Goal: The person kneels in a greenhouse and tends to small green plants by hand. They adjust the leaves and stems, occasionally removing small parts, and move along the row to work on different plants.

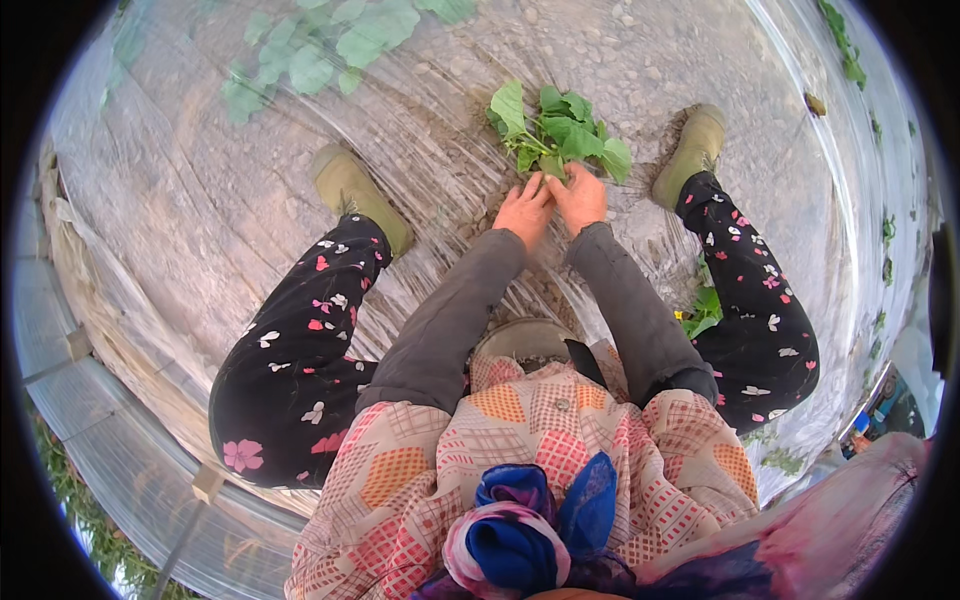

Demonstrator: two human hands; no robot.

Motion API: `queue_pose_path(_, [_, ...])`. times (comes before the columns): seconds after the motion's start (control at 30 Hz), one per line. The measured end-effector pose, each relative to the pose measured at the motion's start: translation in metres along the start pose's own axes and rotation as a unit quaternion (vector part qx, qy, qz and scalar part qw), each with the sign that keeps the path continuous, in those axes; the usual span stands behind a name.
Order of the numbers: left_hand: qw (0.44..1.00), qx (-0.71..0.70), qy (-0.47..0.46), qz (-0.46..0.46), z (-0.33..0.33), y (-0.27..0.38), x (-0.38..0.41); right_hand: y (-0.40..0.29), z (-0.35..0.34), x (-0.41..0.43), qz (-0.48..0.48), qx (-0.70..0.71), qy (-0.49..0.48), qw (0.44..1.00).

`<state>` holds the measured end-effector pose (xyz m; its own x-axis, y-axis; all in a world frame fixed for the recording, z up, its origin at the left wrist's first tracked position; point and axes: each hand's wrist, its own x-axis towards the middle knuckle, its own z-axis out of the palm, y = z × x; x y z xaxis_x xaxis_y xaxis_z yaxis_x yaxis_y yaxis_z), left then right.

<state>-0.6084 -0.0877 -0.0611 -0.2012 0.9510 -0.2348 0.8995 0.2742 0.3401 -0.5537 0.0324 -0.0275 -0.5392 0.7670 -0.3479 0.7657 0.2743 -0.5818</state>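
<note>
A leafy green seedling (pixel 574 127), lobed-leaved and perhaps a melon or cucumber plant, stands in the soil between the two boots. At its base, on the side nearest me, my left hand (pixel 526 211) and my right hand (pixel 580 196) meet with their fingertips almost together. The right thumb and fingers touch the lowest leaf. Whether the left fingers pinch a stem or the film is hidden. Clear plastic mulch film (pixel 442 142) stretches in creases around the plant, with bare crumbly soil showing beside the hands.
Green boots (pixel 361 196) (pixel 690 154) press on the film at both sides. Larger leaves (pixel 322 52) lie under film at the upper left. Another plant with a yellow flower (pixel 703 309) is beside the right knee. A plastic-sheeted frame (pixel 150 435) runs along the lower left.
</note>
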Motion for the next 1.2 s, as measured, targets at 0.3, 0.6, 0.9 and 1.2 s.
queue_pose_path(0.3, [0.803,-0.508,-0.010,-0.311,0.007,0.000,0.028,0.032,-0.030,-0.012,0.137,0.365,-0.133,0.911])
queue_pose_path(0.6, [0.530,-0.790,-0.055,-0.305,0.039,-0.012,0.047,0.038,-0.026,-0.032,0.097,0.282,-0.306,0.904])
queue_pose_path(0.9, [0.569,-0.762,-0.077,-0.300,0.020,-0.012,0.040,0.061,-0.003,0.010,0.146,0.193,-0.143,0.960])
queue_pose_path(1.2, [0.685,-0.684,-0.020,-0.250,0.032,-0.005,0.044,0.026,-0.009,0.009,0.230,0.181,-0.175,0.940])
